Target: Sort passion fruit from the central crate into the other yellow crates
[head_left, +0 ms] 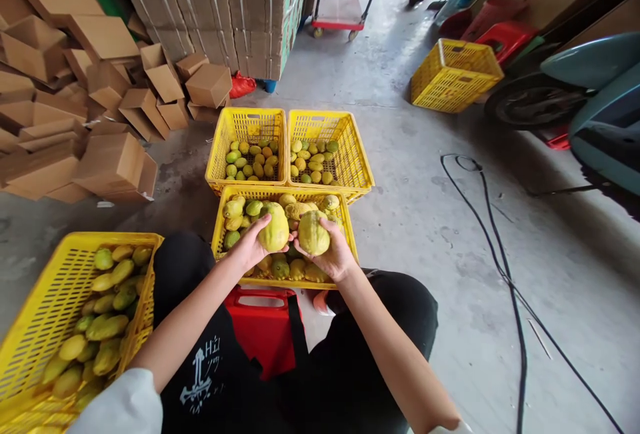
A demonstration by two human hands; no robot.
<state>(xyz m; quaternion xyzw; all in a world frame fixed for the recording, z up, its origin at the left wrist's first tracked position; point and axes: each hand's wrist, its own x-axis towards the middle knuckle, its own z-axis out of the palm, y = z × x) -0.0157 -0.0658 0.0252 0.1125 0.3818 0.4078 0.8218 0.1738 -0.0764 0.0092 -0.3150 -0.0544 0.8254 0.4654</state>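
Note:
My left hand (250,241) is closed around a yellow-green papaya (275,229), thumb on its near side. A second, rounder papaya (314,234) with faint ribs rests in my right hand (338,251), whose fingers wrap its underside. Both fruits are held side by side, above the nearest yellow crate (354,241). That crate holds many papayas (234,210), green to yellow, partly hidden by my hands and the held fruit. Just beyond stand two more yellow crates, the left one (215,154) and the right one (357,154), each with smaller fruit on its bottom.
A yellow crate (35,307) of long papayas stands by my left leg. A red plastic object (260,334) lies between my legs. Cardboard boxes (110,161) pile up at left. At right are a black cable (510,287), a tilted yellow crate (453,77) and a scooter (605,114).

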